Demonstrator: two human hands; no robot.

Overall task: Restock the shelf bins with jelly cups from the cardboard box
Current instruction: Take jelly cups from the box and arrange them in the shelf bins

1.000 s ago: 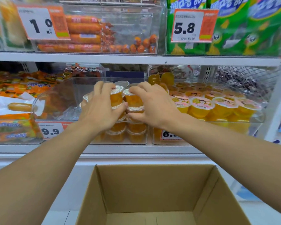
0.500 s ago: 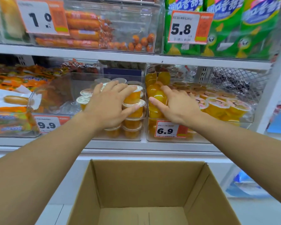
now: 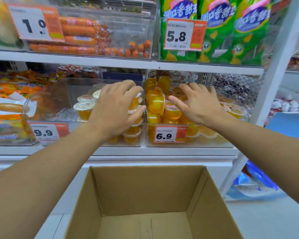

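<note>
Hands spread flat: left hand point(image 3: 113, 109) on upright jelly cups point(image 3: 84, 107), right hand point(image 3: 199, 105) over tilted ones.

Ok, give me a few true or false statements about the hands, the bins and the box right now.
1. The cardboard box shows no jelly cups inside. True.
2. The right hand is over the bin tagged 9.9. False: it is over the 6.9 bin.
3. The left hand rests on stacked jelly cups. True.
4. The right hand's fingers are clenched in a fist. False: they are spread.
</note>
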